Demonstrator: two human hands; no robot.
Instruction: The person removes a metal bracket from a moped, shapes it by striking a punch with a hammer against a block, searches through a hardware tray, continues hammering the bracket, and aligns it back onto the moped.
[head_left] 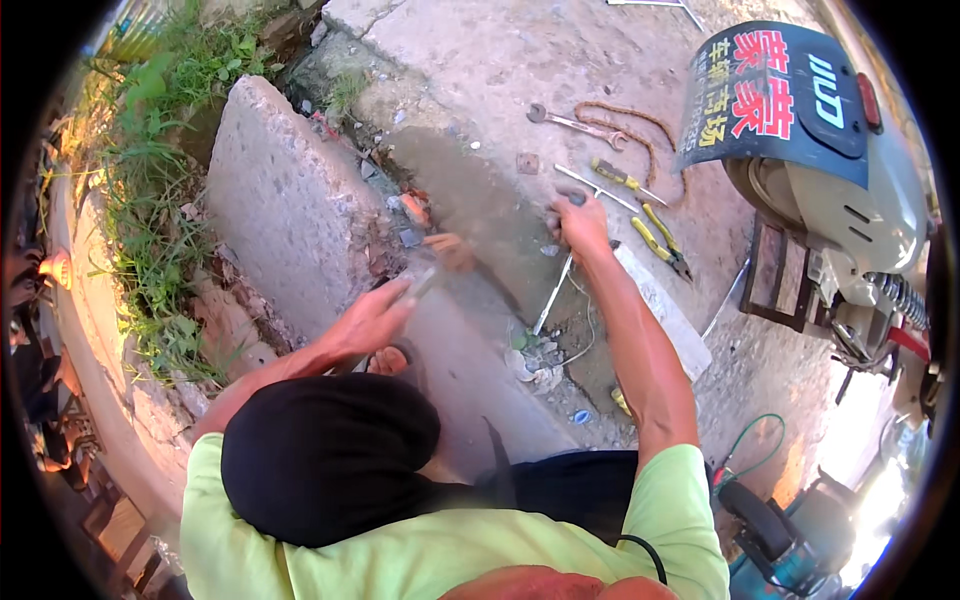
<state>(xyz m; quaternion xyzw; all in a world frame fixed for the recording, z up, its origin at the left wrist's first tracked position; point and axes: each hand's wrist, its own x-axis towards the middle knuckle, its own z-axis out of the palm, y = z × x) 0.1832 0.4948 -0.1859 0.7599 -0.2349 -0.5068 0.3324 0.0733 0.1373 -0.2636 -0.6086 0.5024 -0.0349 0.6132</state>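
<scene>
My right hand (581, 222) is closed around a silver T-handle wrench (553, 297), its crossbar beyond my fingers and its shaft slanting down toward the ground. My left hand (372, 318) reaches over a concrete slab, its fingers closed together and partly smeared by motion. A blurred greyish piece (424, 280) shows at those fingertips; its kind cannot be made out. Right of my right hand lie yellow-handled pliers (660, 243) and a yellow-handled screwdriver (617, 175). Farther off are an open-ended wrench (575, 125) and a brown cord or chain (650, 135).
A tilted concrete slab (280, 200) rises on the left beside grass (150, 220). Toward the right stands a scooter (880, 215) with a dark mudflap (770, 105). A pale flat block (665, 320) lies under my right forearm. At lower right sits a teal machine (800, 540).
</scene>
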